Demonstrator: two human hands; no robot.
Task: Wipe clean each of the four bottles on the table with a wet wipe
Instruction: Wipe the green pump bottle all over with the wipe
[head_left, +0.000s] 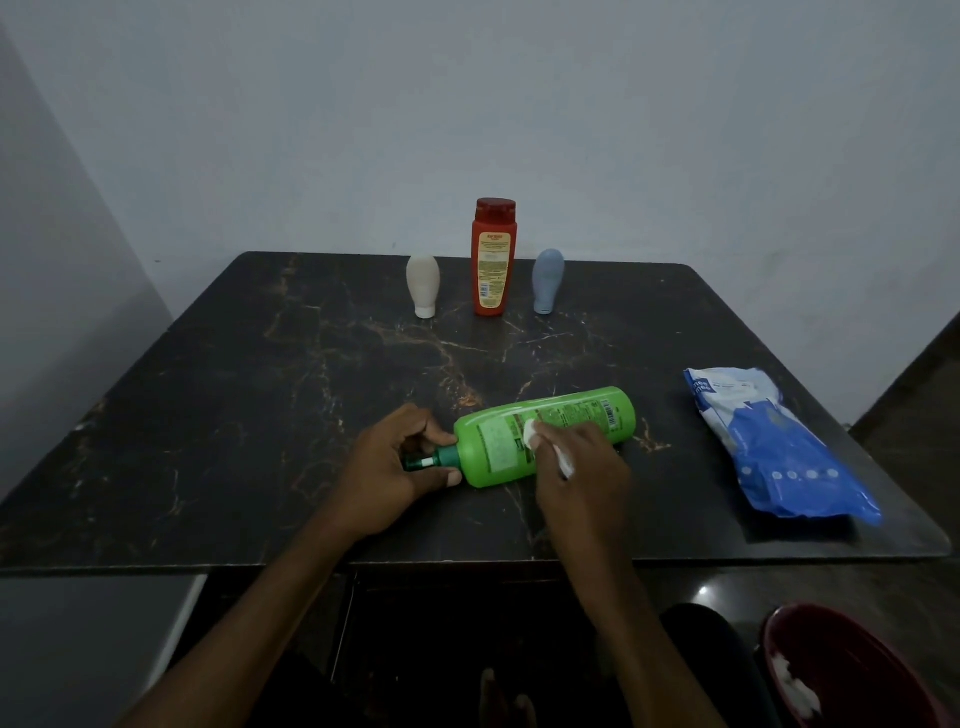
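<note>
Nearest, at 5 o'clock from the hands and below the table edge, sits a dark red bin (857, 675) with white wads (797, 688) inside.

On the near part of the dark marble table (208, 415), the green bottle (498, 447) lies on its side, its dark pump neck pointing to 9 o'clock and its base toward 2 o'clock. The left hand (387, 467) is at the neck end, its fingers and thumb curled round the pump neck. The bottle's body stretches away from this hand toward 3 o'clock.

The right hand (576, 467) comes onto the bottle from 5 o'clock. Its fingers are bent over a bunched white wet wipe (531, 434) and press it against the label on the middle of the body. A strip of the wipe shows at the side of the hand.

At 3 o'clock from the right hand, well apart from it, a blue and white pack of wipes (779, 441) lies flat near the table's right edge.

Far off at 12 o'clock, near the back edge, three bottles stand in a row. A white bottle (423, 286) rests on its cap, a taller red bottle (493, 260) stands upright in the middle, and a blue-grey bottle (548, 280) rests on its cap.
</note>
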